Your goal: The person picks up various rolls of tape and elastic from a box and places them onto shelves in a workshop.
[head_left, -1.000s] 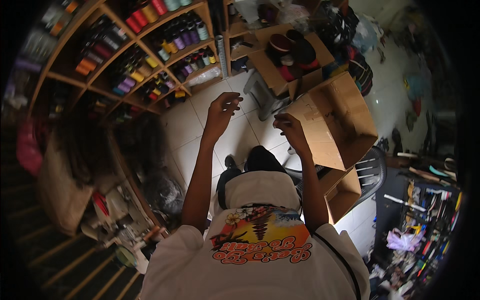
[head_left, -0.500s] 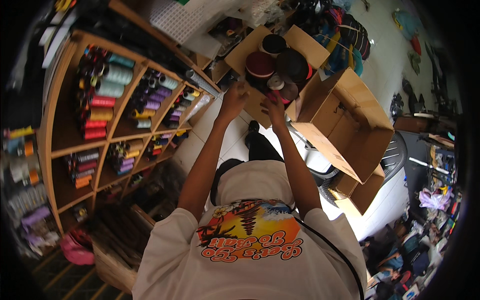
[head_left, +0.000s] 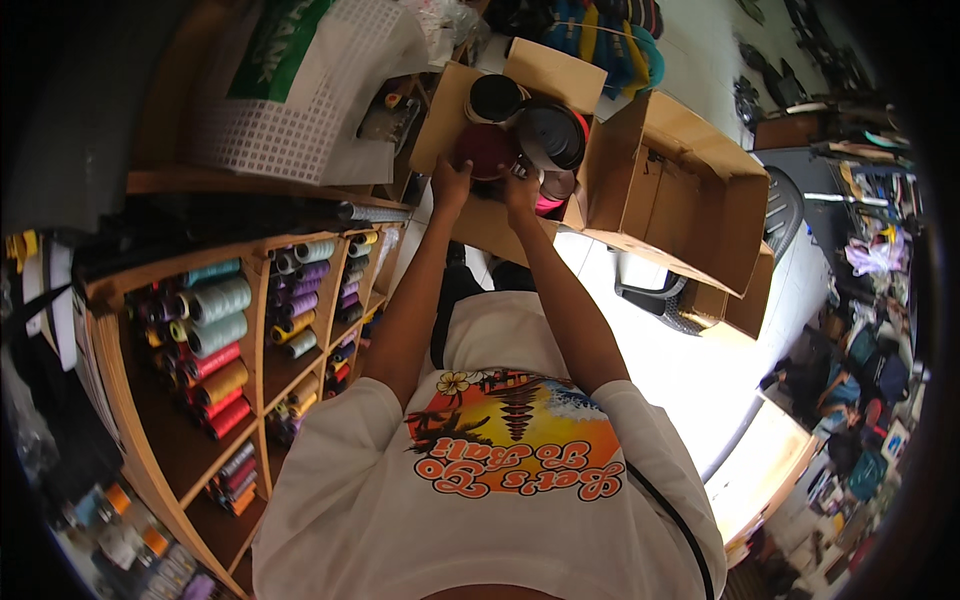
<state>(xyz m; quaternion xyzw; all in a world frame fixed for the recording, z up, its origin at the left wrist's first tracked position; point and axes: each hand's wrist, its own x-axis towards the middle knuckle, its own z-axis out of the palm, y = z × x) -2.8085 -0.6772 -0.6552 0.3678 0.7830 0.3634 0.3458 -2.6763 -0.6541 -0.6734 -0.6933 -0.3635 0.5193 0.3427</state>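
A maroon disc-shaped roll (head_left: 486, 150) lies in the open cardboard box (head_left: 436, 112) ahead of me. My left hand (head_left: 452, 186) is closed on its near left edge, thumb up. My right hand (head_left: 521, 190) grips its near right edge; a small pale thing shows by those fingers, too small to name. Behind the maroon roll sits a black roll with a pale side (head_left: 496, 97). A larger dark roll (head_left: 552, 136) lies to the right. Nearer to me are a brownish-grey roll (head_left: 558, 184) and something bright pink (head_left: 548, 204), partly hidden.
A second, tilted cardboard box (head_left: 690, 190) stands at the right, against a black chair (head_left: 785, 215). On the left, a wooden shelf (head_left: 190, 480) holds several thread spools in many colours. A white perforated basket (head_left: 300, 130) stands above it. Cluttered goods (head_left: 850, 370) fill the far right.
Both hands have moved forward into the box and closed on the maroon roll. My view has shifted, bringing the white basket further in at the upper left.
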